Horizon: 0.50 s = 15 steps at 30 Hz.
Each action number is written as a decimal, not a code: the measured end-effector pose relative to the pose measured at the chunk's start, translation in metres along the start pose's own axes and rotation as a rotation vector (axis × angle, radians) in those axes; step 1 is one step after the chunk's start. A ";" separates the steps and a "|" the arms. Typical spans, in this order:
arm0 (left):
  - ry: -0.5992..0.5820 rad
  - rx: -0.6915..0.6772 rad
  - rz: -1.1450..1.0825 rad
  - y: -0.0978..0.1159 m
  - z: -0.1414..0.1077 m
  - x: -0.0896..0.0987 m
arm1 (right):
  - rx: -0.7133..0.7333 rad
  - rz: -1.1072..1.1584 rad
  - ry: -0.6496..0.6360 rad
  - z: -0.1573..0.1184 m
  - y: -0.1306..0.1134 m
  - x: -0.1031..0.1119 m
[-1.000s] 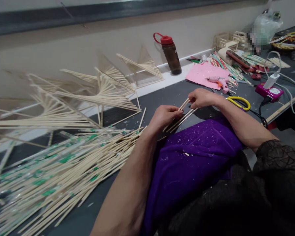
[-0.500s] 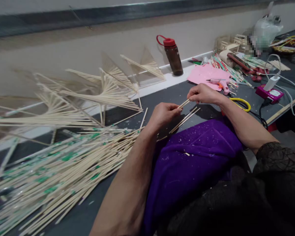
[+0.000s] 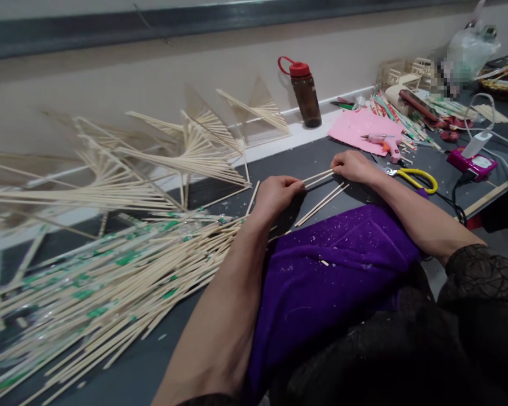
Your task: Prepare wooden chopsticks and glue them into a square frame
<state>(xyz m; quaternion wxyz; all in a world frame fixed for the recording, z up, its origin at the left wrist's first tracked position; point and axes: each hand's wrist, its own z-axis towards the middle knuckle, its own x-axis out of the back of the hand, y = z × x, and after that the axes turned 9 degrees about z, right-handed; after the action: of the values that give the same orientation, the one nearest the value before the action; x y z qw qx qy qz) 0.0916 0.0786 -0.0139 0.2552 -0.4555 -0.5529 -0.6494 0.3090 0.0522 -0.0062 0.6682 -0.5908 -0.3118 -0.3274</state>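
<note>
Two thin wooden sticks (image 3: 318, 179) stretch between my hands above the dark table. My left hand (image 3: 278, 194) pinches their left ends, fingers closed. At the other ends, my right hand (image 3: 350, 166) closes its fingertips on the sticks. Just below them, a pair of loose sticks (image 3: 322, 205) lies on the table beside a purple cloth (image 3: 334, 265) spread over my lap and dotted with pale chips. To the left of my left forearm spreads a big pile of wooden sticks (image 3: 165, 270), partly in clear and green wrappers.
Twisted stick models (image 3: 195, 158) stand along the wall. Behind my hands are a red-capped bottle (image 3: 305, 96), pink sheet (image 3: 347, 127) and pink glue gun (image 3: 383, 142). Yellow-handled scissors (image 3: 417, 177) lie by my right wrist. A purple power block (image 3: 472, 163) with cables sits farther right.
My hands have moved slightly apart, so a longer stretch of the two sticks shows between them. The view has shifted a little, and more of the scissors shows.
</note>
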 end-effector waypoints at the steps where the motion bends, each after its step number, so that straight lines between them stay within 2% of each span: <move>1: 0.013 -0.031 0.112 0.000 0.000 0.000 | -0.006 -0.038 -0.009 0.001 0.001 -0.002; 5: 0.032 -0.111 0.381 0.001 0.000 0.000 | -0.017 -0.116 -0.036 0.002 0.003 -0.007; 10: 0.082 -0.094 0.454 -0.001 0.000 -0.003 | -0.005 -0.181 -0.038 0.002 0.005 -0.010; 15: 0.118 -0.079 0.506 0.002 -0.005 -0.004 | -0.001 -0.220 0.014 0.005 0.012 -0.013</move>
<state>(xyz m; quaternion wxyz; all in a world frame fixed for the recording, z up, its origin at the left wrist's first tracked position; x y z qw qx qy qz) 0.0939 0.0726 -0.0166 0.4232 -0.5502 -0.3796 -0.6116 0.3106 0.0589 -0.0227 0.6301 -0.5511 -0.3700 -0.4028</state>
